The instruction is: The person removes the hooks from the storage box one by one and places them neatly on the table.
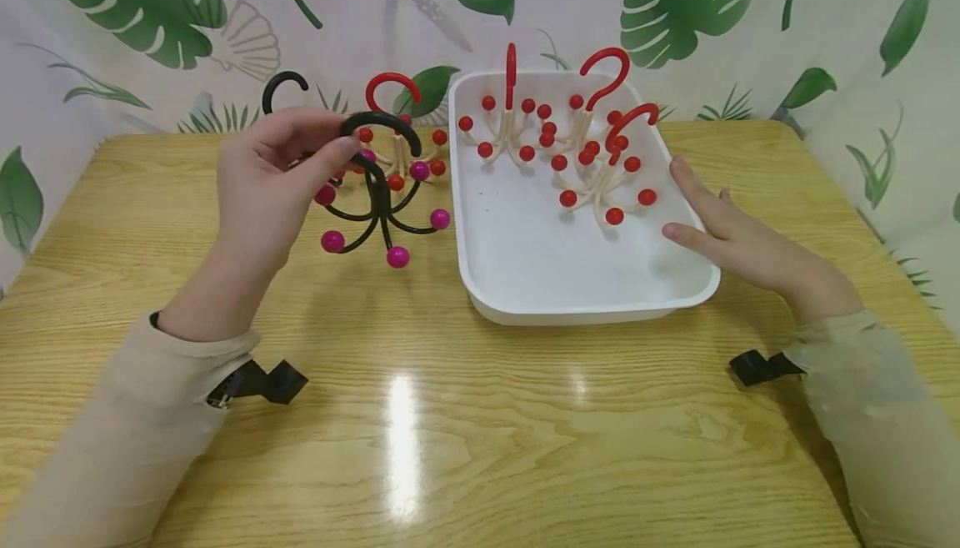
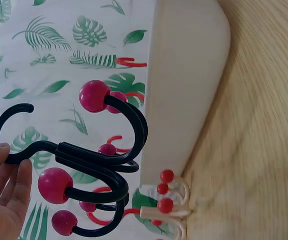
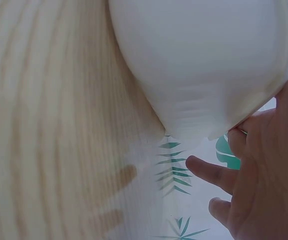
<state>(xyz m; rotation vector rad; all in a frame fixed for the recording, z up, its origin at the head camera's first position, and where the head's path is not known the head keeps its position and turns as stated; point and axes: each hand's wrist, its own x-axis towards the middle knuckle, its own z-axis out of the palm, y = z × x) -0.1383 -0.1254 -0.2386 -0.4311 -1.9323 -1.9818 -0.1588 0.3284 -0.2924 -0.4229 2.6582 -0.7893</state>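
My left hand [image 1: 262,173] pinches the curved hook of a black multi-arm hanger [image 1: 382,195] between thumb and fingers. The hanger is held above the table, left of a white plastic tray [image 1: 525,273], and its curved arms end in magenta balls. In the left wrist view, the black hanger [image 2: 91,157] lies sideways across the picture. At the tray's right side, my right hand [image 1: 757,243] touches the rim with extended fingers. Three cream hangers [image 1: 597,189] with red hooks and red balls stand in the tray's far part.
Behind the held hanger, another red-hooked cream hanger [image 1: 399,148] stands on the wooden table [image 1: 480,431]. A second black hook [image 1: 283,81] rises behind my left hand, its lower part mostly hidden. A leaf-patterned cloth [image 1: 360,22] hangs along the back.
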